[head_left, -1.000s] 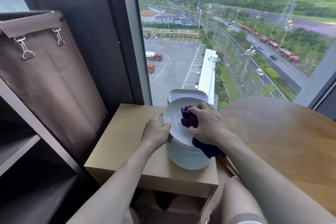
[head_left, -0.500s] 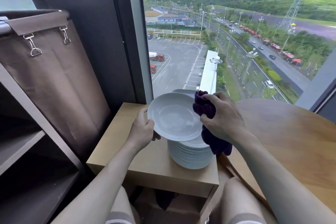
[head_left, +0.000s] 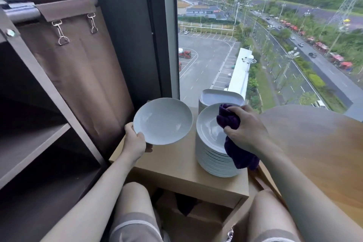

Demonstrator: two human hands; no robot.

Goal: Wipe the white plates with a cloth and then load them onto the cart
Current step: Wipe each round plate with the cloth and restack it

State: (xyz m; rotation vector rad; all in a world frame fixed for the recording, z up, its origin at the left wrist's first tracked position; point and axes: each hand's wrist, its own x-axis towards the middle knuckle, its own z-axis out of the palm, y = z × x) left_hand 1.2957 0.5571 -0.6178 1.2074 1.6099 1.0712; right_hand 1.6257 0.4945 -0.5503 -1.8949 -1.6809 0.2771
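My left hand (head_left: 135, 142) grips the near rim of a round white plate (head_left: 164, 121), holding it in the air to the left of the stack. The stack of round white plates (head_left: 213, 155) stands on a small wooden side table (head_left: 176, 165). My right hand (head_left: 246, 129) holds a bunched purple cloth (head_left: 233, 139) over the stack's top plate, and the cloth's tail hangs down the stack's right side. A second pile of squarish white plates (head_left: 220, 97) stands behind the round stack. The cart (head_left: 39, 116) with dark shelves is on the left.
A brown fabric bag (head_left: 78, 61) hangs on the cart's end, close to the lifted plate. A round wooden table (head_left: 318, 143) lies to the right. A dark window frame (head_left: 125, 31) and glass stand behind the side table. My knees are below.
My left hand has lifted the top plate off the stack and carried it left toward the cart. My right hand with the cloth has come off that plate and stays over the stack.
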